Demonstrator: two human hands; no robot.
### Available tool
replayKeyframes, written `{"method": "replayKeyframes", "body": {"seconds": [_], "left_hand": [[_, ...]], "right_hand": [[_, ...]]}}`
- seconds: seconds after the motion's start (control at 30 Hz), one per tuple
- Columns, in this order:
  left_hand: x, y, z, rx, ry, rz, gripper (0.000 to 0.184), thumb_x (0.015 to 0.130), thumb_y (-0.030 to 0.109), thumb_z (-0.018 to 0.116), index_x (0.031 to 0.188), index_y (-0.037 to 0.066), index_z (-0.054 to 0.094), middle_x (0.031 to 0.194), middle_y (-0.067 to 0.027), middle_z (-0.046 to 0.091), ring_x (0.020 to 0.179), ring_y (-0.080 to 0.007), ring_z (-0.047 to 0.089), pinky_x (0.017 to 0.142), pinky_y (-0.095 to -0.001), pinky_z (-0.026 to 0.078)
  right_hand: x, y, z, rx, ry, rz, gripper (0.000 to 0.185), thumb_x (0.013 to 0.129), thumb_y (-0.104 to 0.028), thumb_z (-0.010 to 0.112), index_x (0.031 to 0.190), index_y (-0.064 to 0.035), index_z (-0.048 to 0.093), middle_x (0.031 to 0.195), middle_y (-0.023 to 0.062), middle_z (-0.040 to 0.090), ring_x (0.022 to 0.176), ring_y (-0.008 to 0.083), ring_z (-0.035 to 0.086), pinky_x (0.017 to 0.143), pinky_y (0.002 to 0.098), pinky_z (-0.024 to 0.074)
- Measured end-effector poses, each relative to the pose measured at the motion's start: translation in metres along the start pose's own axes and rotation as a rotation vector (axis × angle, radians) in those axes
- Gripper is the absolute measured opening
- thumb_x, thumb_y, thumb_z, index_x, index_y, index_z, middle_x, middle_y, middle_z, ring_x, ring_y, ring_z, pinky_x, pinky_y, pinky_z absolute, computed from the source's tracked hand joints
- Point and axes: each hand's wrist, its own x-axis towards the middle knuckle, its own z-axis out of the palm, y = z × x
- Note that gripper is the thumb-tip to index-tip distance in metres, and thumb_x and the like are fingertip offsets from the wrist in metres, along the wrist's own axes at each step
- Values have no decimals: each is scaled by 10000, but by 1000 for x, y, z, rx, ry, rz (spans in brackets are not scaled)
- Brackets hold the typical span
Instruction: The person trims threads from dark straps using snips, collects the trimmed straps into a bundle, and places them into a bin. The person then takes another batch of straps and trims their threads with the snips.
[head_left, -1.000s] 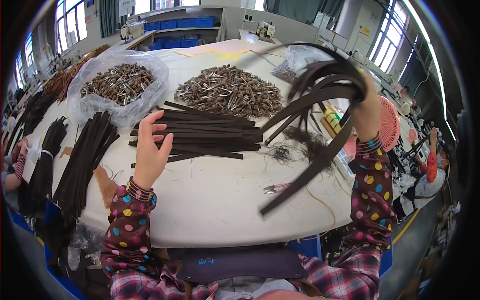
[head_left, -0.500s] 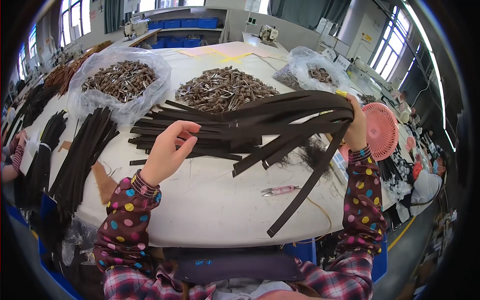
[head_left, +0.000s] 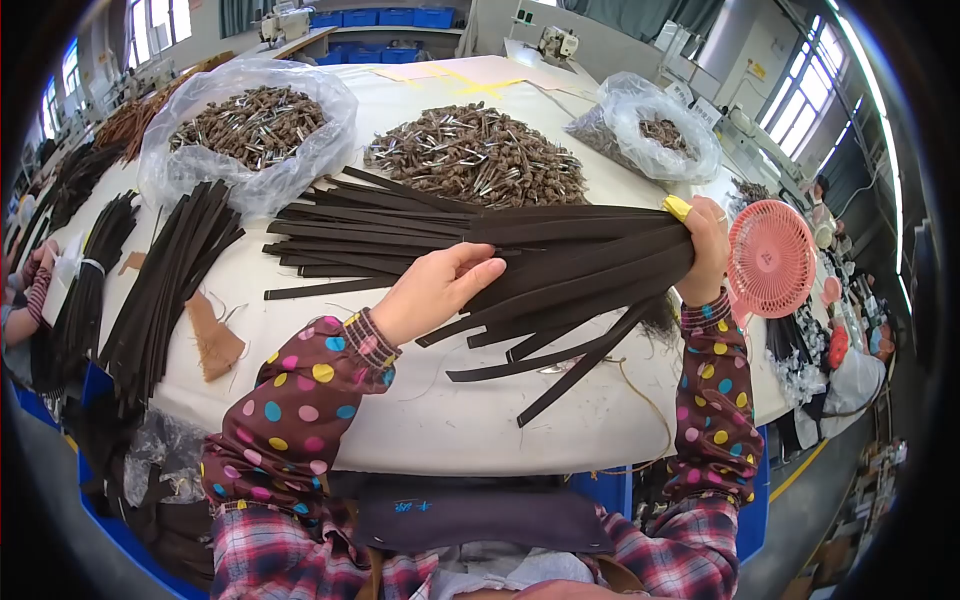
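A bundle of dark brown strips [head_left: 590,255] hangs from my right hand [head_left: 708,250], which is closed round its right end; something yellow [head_left: 678,208] shows at the fingers. The strips fan out to the left and down over the table. My left hand [head_left: 438,285] reaches the bundle's left part, thumb and index finger pinched at a strip. Behind it, more dark strips [head_left: 350,235] lie in a flat pile, partly overlapped by the held bundle. Past them is a heap of small brown pieces with metallic tips [head_left: 480,155].
A plastic bag of brown pieces [head_left: 250,125] stands at the back left, another bag [head_left: 665,130] at the back right. More strip bundles [head_left: 170,290] lie left. A pink fan [head_left: 770,258] stands right. Another person's hand [head_left: 40,262] is at the far left edge.
The held bundle has swung down and left and now spreads over the table and the pile. My left hand has moved right to the strips and pinched there.
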Motion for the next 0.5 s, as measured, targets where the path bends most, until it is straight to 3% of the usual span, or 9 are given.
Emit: {"method": "replayKeyframes", "body": {"seconds": [0.1,0.13,0.27,0.43,0.5], "left_hand": [[12,1,8,-418,-8,-329,423,983,341,575,1242,9,622,1141,-47,678,825,-84,583,793,-238,467],[17,0,8,-541,-9,-409,344,981,336,588,1190,67,640,1042,27,666,752,-26,510,736,-208,439],[24,-13,5,-1010,62,-324,210,982,300,595,1075,112,607,849,72,572,724,-44,503,712,-233,449],[13,-42,-43,-1326,186,-28,160,1015,204,534,1111,80,570,910,23,556,761,-73,497,707,-238,462],[5,-57,-67,-1295,278,0,172,1021,199,520,1109,62,576,906,19,557,771,-72,492,706,-229,458]], "right_hand": [[6,-5,-2,-4,-12,-109,329,705,-123,716,1010,-49,620,901,99,627,845,313,599,802,432,463],[7,-7,-2,4,-20,-142,328,701,-128,717,1004,-50,619,901,99,626,841,311,601,806,438,464],[10,-13,-2,-34,-46,-85,336,690,-106,715,1010,-54,626,902,99,631,841,315,607,798,423,466],[3,4,-6,-186,5,56,350,683,-65,716,1022,-52,630,909,96,646,855,311,614,780,392,467],[1,7,-9,-222,34,87,350,689,-49,719,1024,-51,617,912,101,652,857,312,616,781,387,465]]}}
